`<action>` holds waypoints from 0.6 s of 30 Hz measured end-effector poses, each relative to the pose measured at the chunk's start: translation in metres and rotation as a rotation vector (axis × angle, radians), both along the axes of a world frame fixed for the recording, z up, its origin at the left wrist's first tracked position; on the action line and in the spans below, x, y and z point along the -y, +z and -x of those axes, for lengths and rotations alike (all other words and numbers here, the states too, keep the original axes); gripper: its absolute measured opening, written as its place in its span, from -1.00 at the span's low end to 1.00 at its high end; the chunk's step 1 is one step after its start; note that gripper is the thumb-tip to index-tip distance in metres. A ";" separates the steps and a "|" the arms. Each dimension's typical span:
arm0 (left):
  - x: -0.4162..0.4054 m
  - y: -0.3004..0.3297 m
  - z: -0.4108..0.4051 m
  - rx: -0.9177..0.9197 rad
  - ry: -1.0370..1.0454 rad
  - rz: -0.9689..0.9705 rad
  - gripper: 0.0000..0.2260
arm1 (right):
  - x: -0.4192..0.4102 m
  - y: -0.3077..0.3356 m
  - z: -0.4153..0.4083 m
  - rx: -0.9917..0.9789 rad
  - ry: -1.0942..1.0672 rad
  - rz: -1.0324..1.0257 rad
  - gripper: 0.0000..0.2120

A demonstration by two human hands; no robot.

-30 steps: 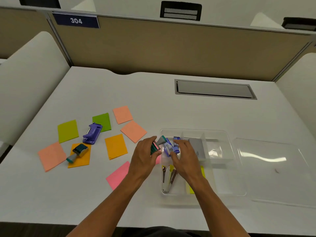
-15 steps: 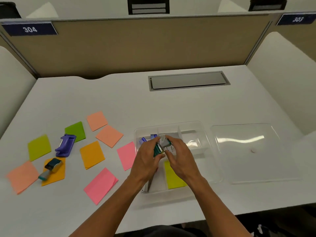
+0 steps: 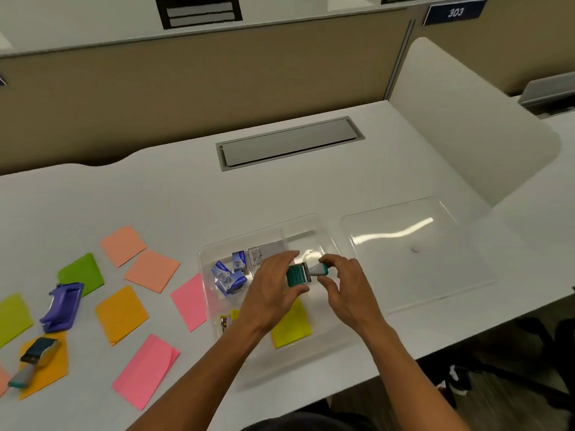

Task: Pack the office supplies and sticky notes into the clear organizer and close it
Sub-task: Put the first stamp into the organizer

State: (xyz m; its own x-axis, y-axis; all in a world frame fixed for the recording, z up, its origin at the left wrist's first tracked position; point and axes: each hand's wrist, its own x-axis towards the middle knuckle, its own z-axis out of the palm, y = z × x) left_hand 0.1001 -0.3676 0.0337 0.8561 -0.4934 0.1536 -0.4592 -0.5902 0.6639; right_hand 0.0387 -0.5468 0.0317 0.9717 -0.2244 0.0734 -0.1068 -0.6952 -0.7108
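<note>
Holding a green roller stamp (image 3: 303,273) over the clear organizer (image 3: 264,231), with the left hand (image 3: 270,293) curled round its green head and the right hand (image 3: 345,286) pinching its grey-and-green handle between thumb and fingertips. Hovering above the organizer's middle, just past a yellow sticky note (image 3: 292,326) lying inside the near compartment. Showing small blue staple boxes (image 3: 230,273) piled in the far-left compartment, a grey flat pack (image 3: 267,251) beside them, and part of a metal tool (image 3: 224,321) at the near-left corner, mostly hidden by the left wrist. Lying flat on the white desk (image 3: 186,188) just right of the organizer, apart from it: the clear lid (image 3: 413,253). Scattered on the desk to the left: two peach notes (image 3: 123,245) (image 3: 152,270), a dark green note (image 3: 81,273), a lime note (image 3: 12,317) at the frame edge, an orange note (image 3: 121,314), a pink note (image 3: 189,301) tucked against the organizer's left wall, and a second pink note (image 3: 144,370) nearer the desk edge with one corner folded. Resting beside the dark green note: a purple hole punch (image 3: 62,306). Sitting on another orange note (image 3: 46,365): a second roller stamp (image 3: 34,360), tilted. Set into the desk behind: a grey cable hatch (image 3: 289,143), below a tan partition (image 3: 186,82) bearing a blue "303" plate (image 3: 454,12).
</note>
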 end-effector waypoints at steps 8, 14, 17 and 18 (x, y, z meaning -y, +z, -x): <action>0.018 -0.014 -0.001 0.032 -0.150 -0.332 -0.25 | 0.019 0.001 0.023 -0.092 -0.198 0.184 -0.66; 0.029 -0.015 0.007 -0.075 -0.200 -0.509 -0.06 | 0.011 0.001 0.023 -0.101 -0.262 0.313 -0.62; 0.029 -0.018 0.009 -0.111 -0.213 -0.586 0.00 | 0.001 0.000 0.022 -0.151 -0.218 0.440 -0.61; 0.029 -0.019 0.010 -0.114 -0.219 -0.613 0.00 | -0.002 -0.002 0.021 -0.171 -0.202 0.459 -0.61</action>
State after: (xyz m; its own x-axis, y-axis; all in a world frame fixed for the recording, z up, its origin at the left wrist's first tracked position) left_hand 0.0903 -0.3963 0.0146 0.7204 -0.6274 -0.2956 -0.5585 -0.7775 0.2890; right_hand 0.0172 -0.5448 0.0295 0.9190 -0.3908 0.0520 -0.3591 -0.8842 -0.2988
